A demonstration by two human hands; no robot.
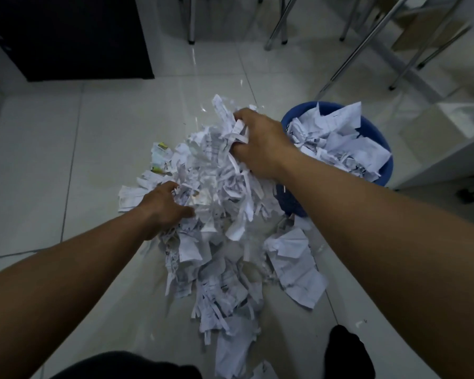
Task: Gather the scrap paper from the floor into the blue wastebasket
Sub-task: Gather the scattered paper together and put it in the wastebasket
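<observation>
Gripping scrap paper [216, 187]: two hands, left [163, 206], right [260, 143]; one blue wastebasket [378, 132], part-filled.

I count two hands in my view: the left hand [163, 206] and the right hand [260, 143], each closed on scrap paper. There is one blue wastebasket [378, 132], already holding a load of torn sheets too crumpled for me to number. On the tiled floor [39, 160] I see one big heap of scrap paper [219, 269], its strips and sheets too many and too tangled to count. One larger sheet [296, 269] lies at the heap's right edge. At least two pieces with yellow printing [159, 157] sit at its far left edge. I count one dark cabinet [66, 36] and several metal chair legs [282, 17], at least five.
</observation>
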